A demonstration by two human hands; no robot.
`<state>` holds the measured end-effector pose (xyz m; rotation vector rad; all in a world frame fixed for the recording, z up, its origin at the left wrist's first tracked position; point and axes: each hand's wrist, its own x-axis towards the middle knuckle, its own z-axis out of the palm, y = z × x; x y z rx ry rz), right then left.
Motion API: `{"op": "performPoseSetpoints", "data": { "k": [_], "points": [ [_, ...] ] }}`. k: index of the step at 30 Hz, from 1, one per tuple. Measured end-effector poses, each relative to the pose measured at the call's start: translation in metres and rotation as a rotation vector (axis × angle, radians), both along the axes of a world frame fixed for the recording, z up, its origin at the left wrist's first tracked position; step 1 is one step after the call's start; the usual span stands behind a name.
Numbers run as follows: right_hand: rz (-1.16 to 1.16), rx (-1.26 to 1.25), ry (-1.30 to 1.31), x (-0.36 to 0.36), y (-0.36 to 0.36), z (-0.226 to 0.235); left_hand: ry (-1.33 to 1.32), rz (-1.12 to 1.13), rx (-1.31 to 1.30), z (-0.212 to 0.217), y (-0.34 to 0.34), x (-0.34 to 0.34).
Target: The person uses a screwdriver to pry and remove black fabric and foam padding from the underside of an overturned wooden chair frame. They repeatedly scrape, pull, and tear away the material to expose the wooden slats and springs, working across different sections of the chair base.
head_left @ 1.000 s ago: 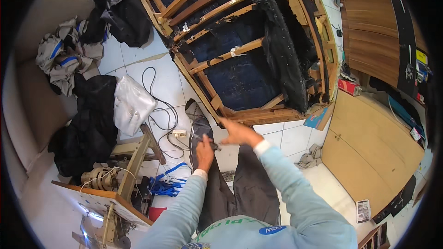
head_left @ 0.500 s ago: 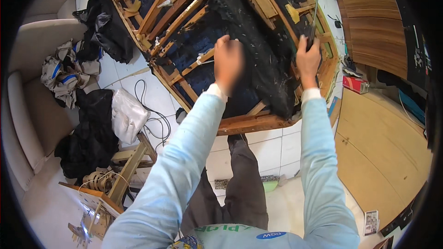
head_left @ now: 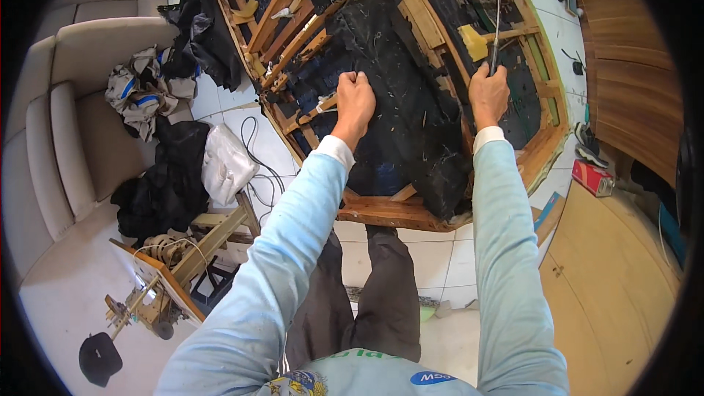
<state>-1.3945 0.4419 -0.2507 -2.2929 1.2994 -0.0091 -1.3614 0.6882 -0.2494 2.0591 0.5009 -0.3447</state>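
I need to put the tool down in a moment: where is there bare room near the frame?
Bare white tiled floor lies just below the wooden frame, between the person's legs and the brown board. Left of the frame it is crowded: white bag, cables, black cloth. The frame itself is filled by torn black fabric, which the left hand grips; the right hand holds the tool.

The black fabric lies torn and rumpled across the upturned wooden sofa frame, hanging over its near rail. A slim tool, probably a screwdriver with a dark handle, stands nearly upright above the cloth, its metal shaft pointing away toward the frame's far slats.
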Motion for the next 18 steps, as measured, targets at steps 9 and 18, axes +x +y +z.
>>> {"op": "performPoseSetpoints", "data": {
  "k": [9,18],
  "points": [
    [-0.010,-0.006,0.029,0.004,0.000,0.000,-0.044,-0.258,0.157,0.018,-0.021,0.004],
    [0.037,-0.095,0.037,0.000,0.008,-0.003,-0.162,-0.847,-0.303,0.104,-0.049,-0.154]
  ]
}}
